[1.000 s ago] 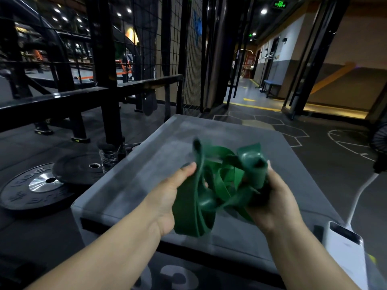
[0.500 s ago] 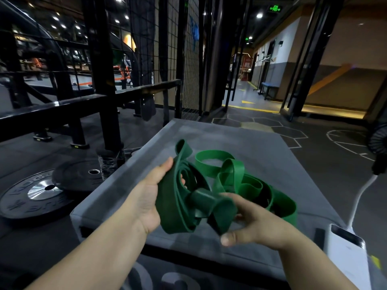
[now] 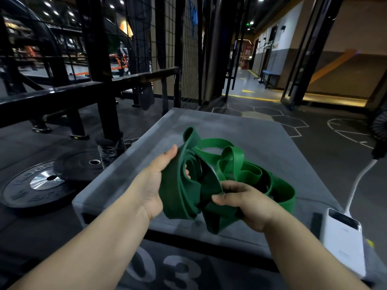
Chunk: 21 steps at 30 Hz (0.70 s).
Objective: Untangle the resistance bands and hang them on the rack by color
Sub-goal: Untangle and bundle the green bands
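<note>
Above the box [image 3: 146, 155], left hand [image 3: 154, 183] grips the band bundle [image 3: 211, 181]; right hand [image 3: 249, 203] pinches one strand, apparently to free it.

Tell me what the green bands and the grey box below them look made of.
Bands: probably rubber or latex, matte; the flat strips fold and loop limply. Box: seemingly foam under grey vinyl, scuffed matte; soft rounded edges, though the core is hidden.
</note>
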Each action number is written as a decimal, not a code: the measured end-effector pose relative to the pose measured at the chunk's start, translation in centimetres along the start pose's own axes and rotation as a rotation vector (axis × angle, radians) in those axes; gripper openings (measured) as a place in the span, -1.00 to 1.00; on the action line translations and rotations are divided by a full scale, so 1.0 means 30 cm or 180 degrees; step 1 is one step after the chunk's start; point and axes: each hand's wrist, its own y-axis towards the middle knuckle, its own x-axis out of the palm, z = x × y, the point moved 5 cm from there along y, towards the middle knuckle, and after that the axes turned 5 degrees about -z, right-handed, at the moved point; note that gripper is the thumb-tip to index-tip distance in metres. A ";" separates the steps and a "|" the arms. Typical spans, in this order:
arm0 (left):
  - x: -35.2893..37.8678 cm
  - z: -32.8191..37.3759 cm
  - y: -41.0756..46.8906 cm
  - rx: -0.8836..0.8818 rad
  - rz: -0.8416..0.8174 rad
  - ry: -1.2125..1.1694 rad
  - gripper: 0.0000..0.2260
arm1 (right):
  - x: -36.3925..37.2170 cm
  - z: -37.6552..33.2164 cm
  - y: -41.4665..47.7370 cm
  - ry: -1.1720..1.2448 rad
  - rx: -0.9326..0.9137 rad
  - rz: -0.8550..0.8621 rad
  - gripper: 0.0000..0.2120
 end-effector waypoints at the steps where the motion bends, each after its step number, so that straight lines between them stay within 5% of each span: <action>1: 0.002 0.009 -0.001 0.0055 -0.0013 0.0014 -0.60 | -0.009 -0.002 -0.001 0.0053 -0.0040 -0.0006 -0.65; 5: 0.008 0.029 -0.011 0.0143 0.0024 -0.0076 -0.76 | -0.044 -0.008 0.000 -0.0112 -0.0111 -0.0039 -0.70; 13: -0.052 0.076 -0.016 0.0211 0.0437 -0.0207 -0.76 | -0.095 -0.050 -0.056 -0.0689 -0.0469 -0.0863 -0.42; 21: -0.082 0.065 -0.014 0.0004 0.0648 -0.0172 -0.71 | -0.101 -0.064 -0.057 -0.0176 -0.0691 -0.0537 -0.51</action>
